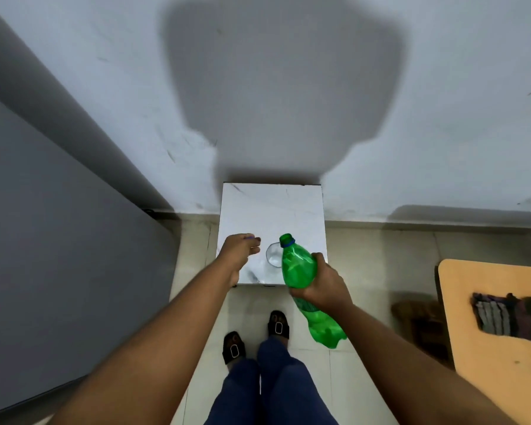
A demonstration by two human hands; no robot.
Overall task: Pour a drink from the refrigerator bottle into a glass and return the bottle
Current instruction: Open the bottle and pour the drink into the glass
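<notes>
- Right hand wrapped around glossy green plastic bottle, uncapped, tilted neck-first toward the glass.
- Left hand loosely curled, apparently pinching a small cap.
- Clear round glass upright on white marbled square surface.

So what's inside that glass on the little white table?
The glass looks clear and empty, with the white table showing through it. Its right edge is hidden behind the green bottle tilted in the right hand, so that part can't be checked.
</notes>
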